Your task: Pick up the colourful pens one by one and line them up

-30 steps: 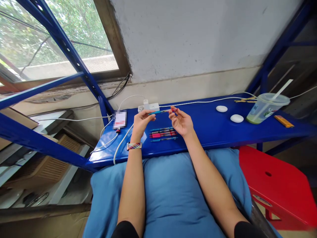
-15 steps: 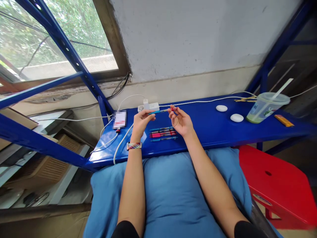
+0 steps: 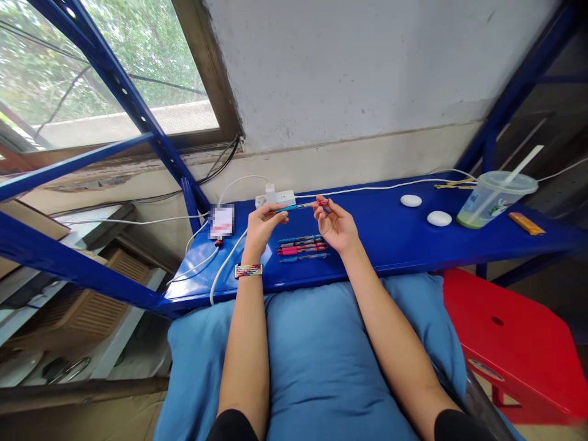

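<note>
My left hand pinches a blue pen by its left end and holds it level above the table. My right hand is closed at the pen's other end, with a small red pen part between thumb and fingers. Whether the red part touches the pen's clear barrel is too small to tell. Below and between the hands, several blue, pink and dark pens lie side by side on the blue tabletop.
Behind my left hand stands a white power strip with cables. A phone-sized white item lies left. To the right are two white oval objects, a plastic cup with a straw and an orange packet. A red stool stands right.
Almost nothing differs. My right fingers have shifted very slightly around the red part; my left hand and the pens on the table stay put.
</note>
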`<state>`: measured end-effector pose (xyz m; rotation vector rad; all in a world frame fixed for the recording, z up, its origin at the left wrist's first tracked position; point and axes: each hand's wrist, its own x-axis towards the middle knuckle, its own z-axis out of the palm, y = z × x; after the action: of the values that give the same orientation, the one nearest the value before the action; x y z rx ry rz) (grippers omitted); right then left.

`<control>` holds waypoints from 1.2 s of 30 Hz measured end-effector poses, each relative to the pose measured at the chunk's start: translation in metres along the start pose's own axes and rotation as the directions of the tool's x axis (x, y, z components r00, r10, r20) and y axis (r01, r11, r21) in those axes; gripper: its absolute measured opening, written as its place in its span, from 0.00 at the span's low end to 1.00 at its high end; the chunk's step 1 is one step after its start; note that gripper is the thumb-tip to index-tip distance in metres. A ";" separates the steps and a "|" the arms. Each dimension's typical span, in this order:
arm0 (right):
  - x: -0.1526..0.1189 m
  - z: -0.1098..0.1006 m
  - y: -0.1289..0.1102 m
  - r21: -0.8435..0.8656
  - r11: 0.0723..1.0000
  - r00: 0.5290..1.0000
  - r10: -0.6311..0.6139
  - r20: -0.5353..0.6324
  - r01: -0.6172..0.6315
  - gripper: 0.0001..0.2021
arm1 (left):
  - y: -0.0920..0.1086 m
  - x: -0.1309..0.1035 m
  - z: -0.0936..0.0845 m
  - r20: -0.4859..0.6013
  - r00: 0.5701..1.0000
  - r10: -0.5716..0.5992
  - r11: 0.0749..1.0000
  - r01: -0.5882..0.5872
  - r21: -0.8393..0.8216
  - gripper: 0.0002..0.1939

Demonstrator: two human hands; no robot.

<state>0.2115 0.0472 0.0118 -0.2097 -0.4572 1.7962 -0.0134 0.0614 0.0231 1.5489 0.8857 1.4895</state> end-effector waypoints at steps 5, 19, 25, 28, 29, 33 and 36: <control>-0.004 0.004 0.001 -0.176 0.984 1.000 -0.031 0.000 0.030 0.16 | -0.002 0.000 -0.002 -0.006 1.000 0.002 1.000 -0.001 0.005 0.14; 0.003 -0.041 -0.003 -0.978 -0.081 0.930 -0.303 0.207 0.191 0.08 | -0.018 -0.007 -0.012 0.202 0.972 -0.119 0.853 -0.004 0.521 0.08; 0.000 -0.040 0.000 -0.973 -0.204 0.961 -0.229 0.155 0.109 0.08 | -0.022 -0.007 -0.012 0.232 0.955 -0.186 0.766 -0.007 0.642 0.07; 0.000 -0.037 0.001 -0.952 -0.284 0.956 -0.226 0.184 0.116 0.09 | -0.022 -0.008 -0.012 0.250 0.950 -0.186 0.744 -0.030 0.667 0.07; 0.000 -0.037 0.002 -0.943 -0.311 0.955 -0.224 0.196 0.121 0.09 | -0.021 -0.008 -0.013 0.258 0.948 -0.188 0.743 -0.035 0.669 0.08; -0.001 -0.033 0.002 -0.924 -0.364 0.955 -0.216 0.205 0.116 0.09 | -0.019 -0.008 -0.013 0.276 0.937 -0.212 0.751 -0.024 0.660 0.07; -0.001 -0.033 0.002 -0.916 -0.384 0.957 -0.202 0.207 0.117 0.09 | -0.018 -0.008 -0.013 0.276 0.935 -0.221 0.750 -0.018 0.661 0.08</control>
<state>0.2226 0.0521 -0.0186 -1.3574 -1.8973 0.4599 -0.0260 0.0628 0.0028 2.1363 1.3453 0.7986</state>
